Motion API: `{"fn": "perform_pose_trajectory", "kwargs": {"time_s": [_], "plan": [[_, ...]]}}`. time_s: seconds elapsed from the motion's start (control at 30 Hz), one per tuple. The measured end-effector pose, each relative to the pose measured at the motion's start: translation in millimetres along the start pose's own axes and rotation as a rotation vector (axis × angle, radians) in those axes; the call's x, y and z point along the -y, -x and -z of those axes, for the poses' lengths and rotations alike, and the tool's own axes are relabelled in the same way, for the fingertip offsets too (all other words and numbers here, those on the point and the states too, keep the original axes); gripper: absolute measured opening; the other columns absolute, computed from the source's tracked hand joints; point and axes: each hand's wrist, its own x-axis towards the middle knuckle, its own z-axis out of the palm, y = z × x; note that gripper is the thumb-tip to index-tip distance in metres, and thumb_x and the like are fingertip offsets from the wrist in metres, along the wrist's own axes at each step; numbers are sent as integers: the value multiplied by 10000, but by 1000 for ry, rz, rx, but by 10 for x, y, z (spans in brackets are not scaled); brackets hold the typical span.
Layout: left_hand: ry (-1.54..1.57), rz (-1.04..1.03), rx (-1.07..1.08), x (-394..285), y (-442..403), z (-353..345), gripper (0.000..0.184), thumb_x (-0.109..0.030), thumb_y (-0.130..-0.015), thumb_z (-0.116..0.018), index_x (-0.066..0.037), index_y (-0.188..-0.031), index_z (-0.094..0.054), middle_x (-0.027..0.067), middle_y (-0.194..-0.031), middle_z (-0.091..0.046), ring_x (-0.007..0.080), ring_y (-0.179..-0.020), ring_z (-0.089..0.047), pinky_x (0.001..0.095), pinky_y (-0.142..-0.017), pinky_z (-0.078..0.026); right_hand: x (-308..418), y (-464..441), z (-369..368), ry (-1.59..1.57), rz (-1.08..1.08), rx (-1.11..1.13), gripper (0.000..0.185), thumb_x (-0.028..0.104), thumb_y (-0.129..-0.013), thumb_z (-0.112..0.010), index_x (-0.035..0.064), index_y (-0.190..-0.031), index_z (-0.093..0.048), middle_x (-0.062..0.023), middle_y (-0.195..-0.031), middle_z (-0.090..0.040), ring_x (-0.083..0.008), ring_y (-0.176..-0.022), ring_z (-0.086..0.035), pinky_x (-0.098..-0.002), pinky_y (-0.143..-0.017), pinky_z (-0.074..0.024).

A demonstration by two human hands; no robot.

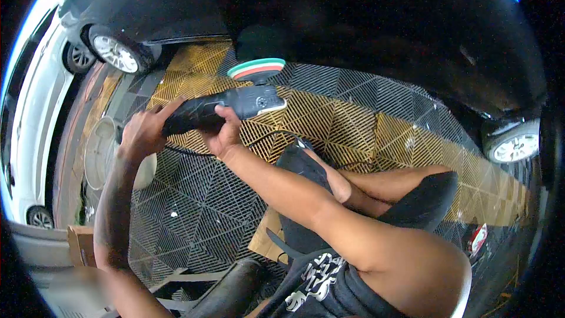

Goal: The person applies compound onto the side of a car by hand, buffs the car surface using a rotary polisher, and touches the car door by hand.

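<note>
Both my hands hold a black power polisher level in front of a black car's side. My left hand is wrapped round the rear end of its body. Under the middle of the body, my right hand grips with the thumb on the near side. A round polishing pad, layered green, white and orange, faces up towards the car panel. Whether the pad touches the panel I cannot tell. The polisher's black cord runs behind my right wrist.
A whitish bucket stands left of my left forearm. White-spoked wheels mark the car's two ends. Yellow and dark grating tiles cover the floor. A white car is at far left, and cardboard lies by my legs.
</note>
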Motion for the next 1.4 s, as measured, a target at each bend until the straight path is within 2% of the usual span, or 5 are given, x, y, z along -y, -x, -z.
{"fn": "perform_pose_trajectory", "kwargs": {"time_s": [0.23,0.37,0.93,1.1,1.4], "plan": [[-146,-27,19,-648,-257,180,965,18,-668,-719,-297,-1512,-374,194,-1024,-670,413,-882,-684,500,-738,-564,593,201,190,120,81,-10,584,213,-734,-674,-5,-1265,-566,-139,-1214,-650,-303,-1179,-591,-470,-1094,-415],[-46,-114,43,-1381,-599,55,1000,-98,-716,-765,-340,-1555,-278,251,-965,-680,452,-826,-682,551,-708,-552,1377,842,-183,178,284,10,309,234,-733,-728,118,-1004,-634,-39,-930,-697,-221,-850,-661,-359,-623,-527],[306,-649,-144,-5038,-2253,-200,891,-158,-740,-727,-26,-1506,-292,250,-735,-666,425,-668,-667,520,-633,-548,4931,3034,-638,334,922,-113,370,222,-728,-721,90,-1059,-621,-80,-997,-675,-274,-958,-619,-459,-951,-471],[502,-952,-102,-5589,-2284,-246,1208,-425,-707,-847,-84,-1585,-91,266,-1595,-236,467,-1447,-278,494,-1201,-254,5424,3871,-613,689,1151,-1,655,127,-716,-726,6,-1321,-508,-183,-1235,-635,-364,-1178,-595,-506,-1042,-464],[780,-881,-350,-4978,-2195,536,894,-380,-783,-808,64,-1444,-401,292,-1431,-477,406,-1337,-471,446,-1139,-367,5420,5598,-1451,1602,1752,-636,719,99,-556,-857,6,-1194,-537,-63,-1047,-638,-212,-922,-631,-382,-857,-529]]}}
